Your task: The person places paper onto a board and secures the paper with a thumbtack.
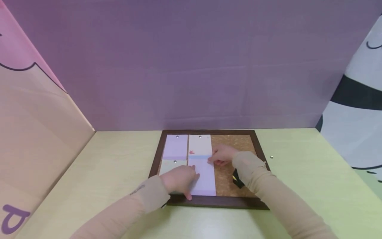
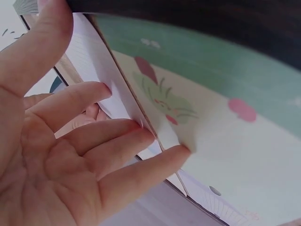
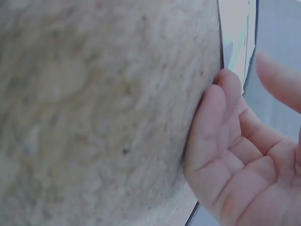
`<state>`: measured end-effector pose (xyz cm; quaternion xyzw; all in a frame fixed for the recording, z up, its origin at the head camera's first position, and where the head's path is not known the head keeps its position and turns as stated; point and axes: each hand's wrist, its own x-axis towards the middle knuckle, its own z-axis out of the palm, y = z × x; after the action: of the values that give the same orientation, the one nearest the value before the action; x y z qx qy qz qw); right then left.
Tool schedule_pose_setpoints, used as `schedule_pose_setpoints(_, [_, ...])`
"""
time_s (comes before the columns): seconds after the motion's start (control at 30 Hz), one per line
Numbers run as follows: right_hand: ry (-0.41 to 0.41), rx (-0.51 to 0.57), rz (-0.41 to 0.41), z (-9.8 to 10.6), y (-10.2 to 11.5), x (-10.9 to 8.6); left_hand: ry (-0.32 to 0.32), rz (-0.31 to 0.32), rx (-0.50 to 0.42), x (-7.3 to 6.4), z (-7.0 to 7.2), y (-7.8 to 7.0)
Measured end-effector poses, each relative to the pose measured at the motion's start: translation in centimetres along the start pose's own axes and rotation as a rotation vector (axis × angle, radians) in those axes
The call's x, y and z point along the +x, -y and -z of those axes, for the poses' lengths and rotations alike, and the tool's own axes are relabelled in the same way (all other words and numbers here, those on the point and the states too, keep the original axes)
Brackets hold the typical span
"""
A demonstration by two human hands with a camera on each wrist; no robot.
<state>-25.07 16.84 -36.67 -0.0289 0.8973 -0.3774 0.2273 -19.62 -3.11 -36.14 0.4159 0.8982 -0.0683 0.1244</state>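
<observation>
A framed cork board (image 1: 223, 179) lies on the table with several paper sheets on it. My left hand (image 1: 180, 179) reaches over the lower sheets, fingers spread and fingertips touching paper. Under it are a lilac sheet (image 1: 204, 181) and a pale green sheet (image 2: 225, 146) with a printed plant. My right hand (image 1: 222, 154) rests at the lilac sheet's upper right edge. In the right wrist view its bent fingers (image 3: 207, 127) lie against the cork, with the thumb apart from them. Silver pushpins top the upper lilac sheet (image 1: 175, 146), cream sheet (image 1: 200, 144) and green sheet.
A dark wooden frame (image 1: 218, 201) borders the board. A black item with a yellow mark (image 1: 237, 181) lies on the cork beneath my right wrist. A loose silver pin (image 1: 271, 157) is on the table to the right. A purple backdrop (image 1: 191, 66) stands behind.
</observation>
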Motion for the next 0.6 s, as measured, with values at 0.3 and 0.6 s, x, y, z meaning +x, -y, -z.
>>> schedule_pose_setpoints(0.3, [0.039, -0.059, 0.051, 0.7, -0.5, -0.7, 0.018, 0.03, -0.039, -0.2, 0.3, -0.2])
schedule_pose_setpoints(0.6, [0.028, -0.099, 0.008, 2.3, -1.1, -1.8, 0.033, 0.042, -0.042, -0.3, 0.5, -0.3])
